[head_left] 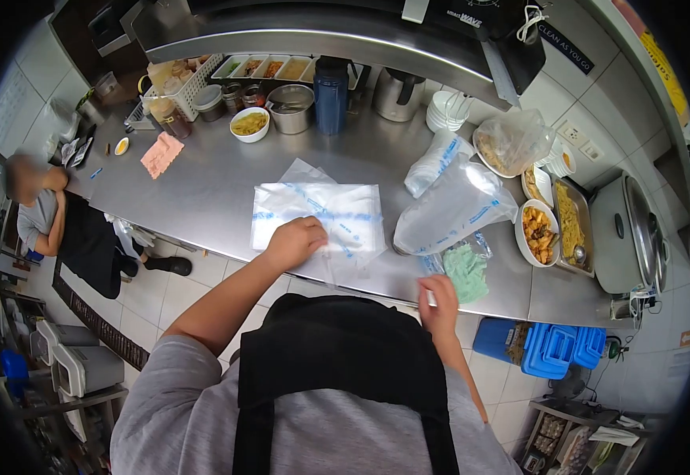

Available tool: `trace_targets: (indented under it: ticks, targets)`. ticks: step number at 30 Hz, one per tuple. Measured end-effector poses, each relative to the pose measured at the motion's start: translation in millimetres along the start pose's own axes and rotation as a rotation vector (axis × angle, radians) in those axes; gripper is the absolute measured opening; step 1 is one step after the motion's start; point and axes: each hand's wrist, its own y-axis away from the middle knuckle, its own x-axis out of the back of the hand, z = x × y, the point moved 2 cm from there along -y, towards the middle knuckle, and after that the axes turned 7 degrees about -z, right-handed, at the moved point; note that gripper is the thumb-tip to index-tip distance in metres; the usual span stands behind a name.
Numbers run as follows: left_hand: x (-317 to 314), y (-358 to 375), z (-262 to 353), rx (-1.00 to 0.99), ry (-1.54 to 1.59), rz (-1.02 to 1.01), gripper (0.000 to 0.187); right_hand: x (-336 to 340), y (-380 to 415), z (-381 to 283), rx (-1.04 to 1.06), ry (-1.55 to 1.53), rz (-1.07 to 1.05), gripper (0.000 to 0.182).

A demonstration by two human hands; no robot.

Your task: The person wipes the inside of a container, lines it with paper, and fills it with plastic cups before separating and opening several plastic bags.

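Observation:
My left hand (296, 242) is on the front part of a stack of clear plastic bags with blue print (282, 210), its fingers closed together at the bags' edge; what they pinch is too small to make out. Near the counter's front edge, my right hand (438, 302) is blurred, beside a green cloth (465, 273) in clear plastic. A large plastic sleeve (456, 218) lies behind that cloth, with a smaller wrapped stack of cups (437, 162) farther back.
Bowls of food (537, 232), a tray of noodles (571, 218) and a large pot (626, 229) stand right. A blue flask (331, 95), a steel pot (290, 109) and a pink cloth (161, 154) are behind. Another person (68, 214) is at far left.

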Motion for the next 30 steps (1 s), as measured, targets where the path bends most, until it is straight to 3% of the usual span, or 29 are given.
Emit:
trace_targets:
  ticks: [1,2,3,4,6,7,9,11,13,14,16,18,19,22,24,25,28,30]
  targets:
    - [1,0,6,0.001,0.0,-0.007,0.02,-9,-10,-7,0.024,-0.005,-0.098,0.024]
    - [5,0,15,-0.086,-0.103,0.109,0.017,-21,-22,-14,0.047,-0.012,-0.195,0.028]
    - [7,1,21,-0.175,-0.205,0.225,0.015,-33,-33,-19,0.037,-0.009,-0.213,0.03]
    - [7,1,22,-0.177,-0.208,0.218,0.015,-45,-44,-22,0.028,-0.005,-0.229,0.033]
    - [8,-4,21,-0.121,-0.077,0.068,0.014,-61,-66,-29,0.048,0.006,-0.189,0.032]
    - [11,-8,24,-0.128,-0.081,0.067,0.014,-64,-74,-31,0.076,0.02,-0.156,0.031]
    - [19,-11,30,-0.177,0.317,0.136,0.014,-65,-82,-32,0.12,0.005,-0.161,0.028]
    - [33,-7,41,-0.117,0.401,0.102,0.014,-65,-84,-36,0.164,-0.012,-0.171,0.026]
    - [48,-2,51,-0.053,0.484,0.072,0.015,-61,-85,-39,-0.093,-0.281,-0.228,0.013]
    - [55,0,56,-0.058,0.534,0.055,0.015,-55,-86,-45,-0.093,-0.282,-0.228,0.013]
    - [63,2,58,-0.066,0.581,0.04,0.015,-46,-86,-49,-0.395,-0.667,-0.165,0.006]
    - [69,6,58,-0.237,0.05,-0.004,0.015,-26,-87,-53,-0.432,-0.969,-0.072,0.007]
    - [71,7,53,-0.238,0.049,-0.002,0.015,-7,-89,-59,-0.451,-1.047,-0.024,0.008]
    - [81,3,36,-0.083,0.274,-0.017,0.013,30,-75,-43,-0.457,-0.977,0.059,0.008]
    - [92,-2,35,-0.04,0.792,0.069,0.012,42,-56,-26,-0.627,-1.098,0.189,0.009]
    - [93,-5,44,-0.04,1.012,0.045,0.011,43,-44,-16,-0.626,-1.094,0.196,0.009]
    - [101,-14,81,0.078,1.234,0.05,0.011,42,-19,-3,-0.716,-0.963,0.082,0.011]
    - [101,-22,97,0.052,1.203,0.045,0.01,58,-20,-20,-0.79,-0.4,0.04,0.019]
